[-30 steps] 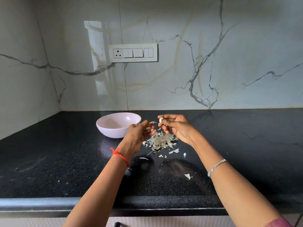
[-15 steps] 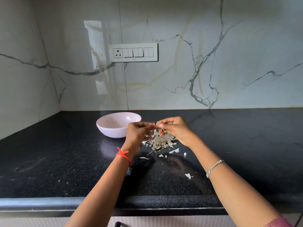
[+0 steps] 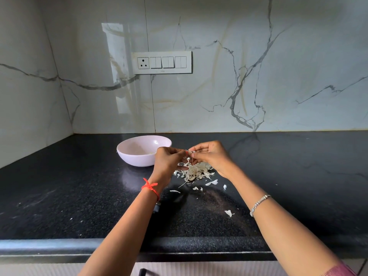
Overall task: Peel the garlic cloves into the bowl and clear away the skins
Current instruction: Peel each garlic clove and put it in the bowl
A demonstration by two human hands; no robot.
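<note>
Garlic clove (image 3: 191,152) sits between our 2 hands: left hand (image 3: 169,162) and right hand (image 3: 212,156) both pinch it, fingers curled, above the skins (image 3: 196,171), beside the bowl (image 3: 137,158).

The bowl (image 3: 135,163) sits on the counter (image 3: 69,196), toward the far side. Just right of it lies the skins pile (image 3: 196,172), with stray skins (image 3: 229,213) scattered nearer. Above the pile the left hand (image 3: 168,160) and right hand (image 3: 212,156) meet, both pinching a clove (image 3: 190,153). A switch panel (image 3: 162,62) is on the far wall, above the bowl.
</note>
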